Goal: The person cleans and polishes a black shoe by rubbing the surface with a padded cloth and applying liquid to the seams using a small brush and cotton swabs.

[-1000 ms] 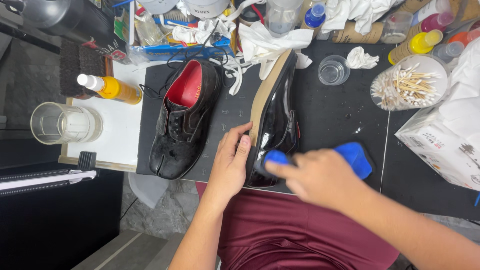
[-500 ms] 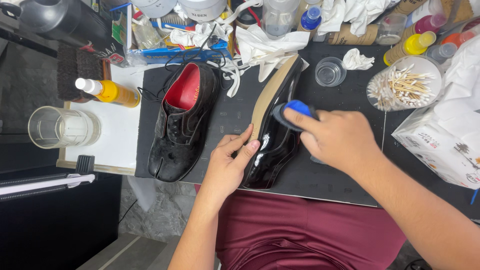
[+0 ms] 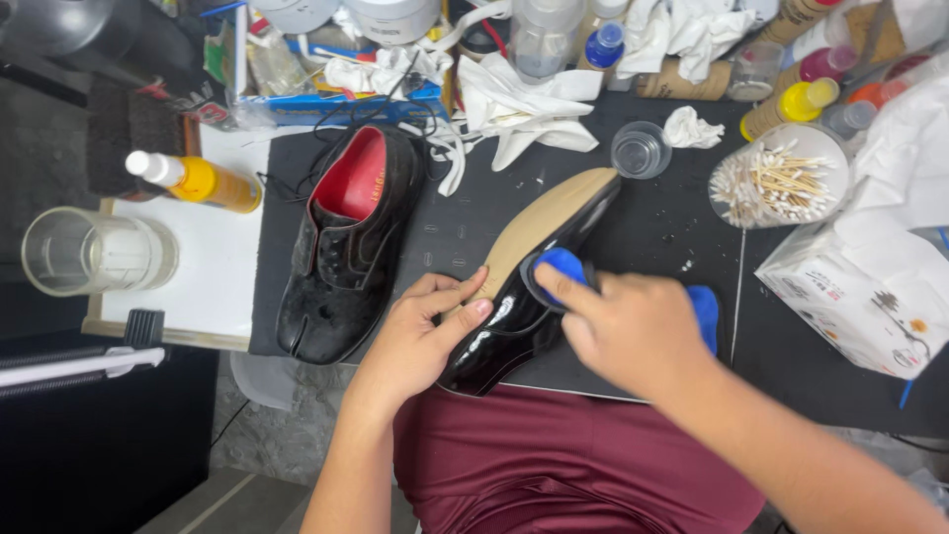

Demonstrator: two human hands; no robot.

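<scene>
A: Which step is in hand?

B: I'd judge it's the buffing of a glossy black shoe (image 3: 524, 316), tipped on its side with the tan sole (image 3: 544, 222) facing about ten o'clock. It lies at the near edge of the black surface (image 3: 672, 227), toe toward the person's lap at six o'clock, heel toward twelve.

A: And the hands?

B: The left hand (image 3: 420, 341) steadies the shoe, fingers curled over the sole's edge, thumb on the upper; its grip is closed on the shoe. The right hand (image 3: 633, 326) has its grip closed on a blue cloth (image 3: 563, 265), wrapped over the fingertips and pressed to the upper. A blue patch of it shows behind the hand at three o'clock.

A: What does the next move call for?

B: As a judgement: light, even strokes along the curved upper, the left hand bracing so the shoe doesn't roll.

A: Materials?

B: The upper looks like mirror-bright leather; the sole is matte and smooth. The second shoe (image 3: 341, 247), at nine o'clock of the first, stands upright, duller black, with a red lining. The cloth looks soft.

A: What else is about?

B: A round tub of cotton swabs (image 3: 771, 183) at two o'clock, a small clear cup (image 3: 641, 150) at one, white rags (image 3: 524, 104) at twelve, and an orange spray bottle (image 3: 198, 180) and a clear glass (image 3: 94, 252) far off at nine.
</scene>
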